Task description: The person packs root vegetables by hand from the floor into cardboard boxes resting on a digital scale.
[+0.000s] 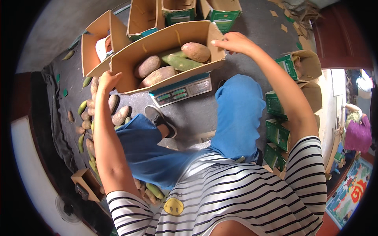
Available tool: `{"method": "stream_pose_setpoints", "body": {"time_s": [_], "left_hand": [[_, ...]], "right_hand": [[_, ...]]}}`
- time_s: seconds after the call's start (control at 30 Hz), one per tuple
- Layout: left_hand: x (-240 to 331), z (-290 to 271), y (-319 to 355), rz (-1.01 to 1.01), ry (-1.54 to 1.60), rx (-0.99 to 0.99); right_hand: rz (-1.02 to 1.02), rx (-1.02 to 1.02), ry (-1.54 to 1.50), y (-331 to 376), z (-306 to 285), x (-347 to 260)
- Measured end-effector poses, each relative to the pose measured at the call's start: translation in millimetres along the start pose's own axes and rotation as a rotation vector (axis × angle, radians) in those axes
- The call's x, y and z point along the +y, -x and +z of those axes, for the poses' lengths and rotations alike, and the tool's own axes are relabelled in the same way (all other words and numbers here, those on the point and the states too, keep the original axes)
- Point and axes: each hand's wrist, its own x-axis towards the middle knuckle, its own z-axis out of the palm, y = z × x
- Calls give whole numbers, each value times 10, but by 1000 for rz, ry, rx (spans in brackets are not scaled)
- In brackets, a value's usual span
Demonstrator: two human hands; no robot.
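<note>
A long open cardboard box (130, 51) rests on a digital scale (185, 91) in front of me. In it lie several plump oblong vegetables, some brown and rough like the brown one (195, 52), some green like the green one (182, 62). My left hand (109, 81) is closed on the box's near left corner. At the opposite end my right hand (235, 42) grips the right wall, its thumb over the rim. Part of the scale is hidden under the box.
More open boxes, among them a tall brown box (143, 17), stand beyond the scale. Green-sided boxes (277, 131) line my right. Loose brown and green vegetables (121, 115) cover the floor at my left. My shoe (159, 120) is close to the scale.
</note>
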Motion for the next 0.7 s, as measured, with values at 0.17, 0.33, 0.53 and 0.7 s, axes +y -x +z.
{"method": "stream_pose_setpoints", "body": {"time_s": [0.17, 0.33, 0.53, 0.7], "left_hand": [[-130, 27, -191, 22, 73, -86], [-167, 7, -236, 90, 129, -191], [-174, 17, -260, 10, 49, -198], [-239, 70, -320, -15, 183, -180]], "right_hand": [[63, -64, -83, -88, 23, 75], [193, -114, -78, -98, 27, -62], [158, -106, 37, -70, -29, -108], [74, -2, 48, -77, 46, -41]]}}
